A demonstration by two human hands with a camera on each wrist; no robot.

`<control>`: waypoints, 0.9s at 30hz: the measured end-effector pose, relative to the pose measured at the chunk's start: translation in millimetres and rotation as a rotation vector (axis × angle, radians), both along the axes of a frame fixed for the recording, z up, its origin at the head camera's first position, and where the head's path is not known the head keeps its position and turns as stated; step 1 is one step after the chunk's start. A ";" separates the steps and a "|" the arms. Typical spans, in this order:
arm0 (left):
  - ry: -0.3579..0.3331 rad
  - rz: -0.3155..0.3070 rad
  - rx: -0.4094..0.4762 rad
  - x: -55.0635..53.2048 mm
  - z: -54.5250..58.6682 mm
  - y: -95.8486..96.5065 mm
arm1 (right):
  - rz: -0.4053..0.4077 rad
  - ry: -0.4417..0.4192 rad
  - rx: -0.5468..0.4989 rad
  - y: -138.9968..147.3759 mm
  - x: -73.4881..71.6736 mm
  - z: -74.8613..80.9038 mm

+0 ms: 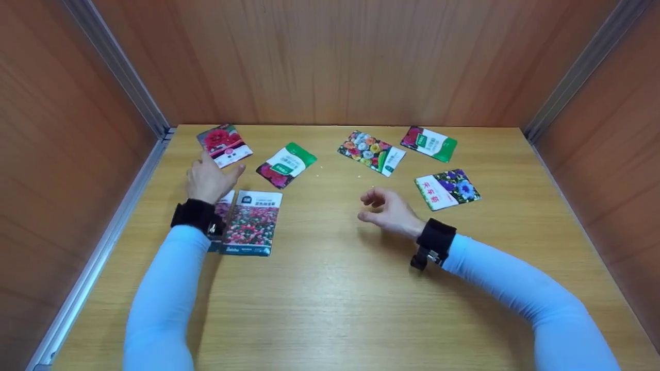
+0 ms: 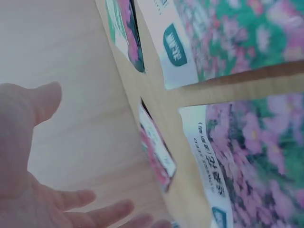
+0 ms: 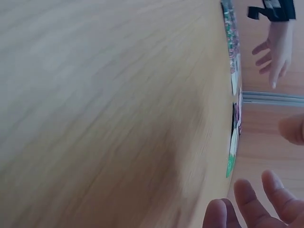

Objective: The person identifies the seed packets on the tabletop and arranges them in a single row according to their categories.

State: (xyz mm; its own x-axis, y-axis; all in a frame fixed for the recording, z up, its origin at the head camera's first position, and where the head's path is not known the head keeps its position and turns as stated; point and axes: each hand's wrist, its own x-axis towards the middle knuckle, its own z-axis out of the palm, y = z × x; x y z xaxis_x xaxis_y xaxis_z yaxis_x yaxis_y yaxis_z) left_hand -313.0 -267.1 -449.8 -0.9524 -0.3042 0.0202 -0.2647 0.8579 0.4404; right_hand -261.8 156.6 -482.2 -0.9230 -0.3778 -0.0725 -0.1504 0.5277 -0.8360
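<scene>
The left hand (image 1: 206, 180) is hovering over the worktop (image 1: 330, 299), fingers wide and holding nothing, close to the red flower packet (image 1: 225, 139) that is lying by the far left corner. The right hand (image 1: 389, 211) is hanging right of the middle, fingers softly bent and holding nothing. The big pink packet (image 1: 251, 224) and the big purple packet (image 1: 225, 205) are lying side by side towards the left edge. The green-and-white packet (image 1: 286, 165) is lying behind them. Three more packets (image 1: 447, 189) are lying towards the far right corner.
</scene>
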 end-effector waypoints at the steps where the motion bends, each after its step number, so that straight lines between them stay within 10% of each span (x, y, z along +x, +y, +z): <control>1: -0.008 0.007 0.039 -5.7 -0.3 -0.1 | -0.005 0.020 0.034 2.5 1.4 0.8; 14: -0.181 0.253 0.410 -63.2 17.8 3.0 | 0.012 0.411 0.371 12.0 12.2 5.3; 22: -0.300 0.227 0.233 -93.4 -6.2 23.1 | -0.022 0.368 0.385 20.8 15.5 6.7; 27: -0.359 0.143 0.124 -91.4 -6.5 35.5 | -0.010 0.349 0.357 22.5 15.3 6.7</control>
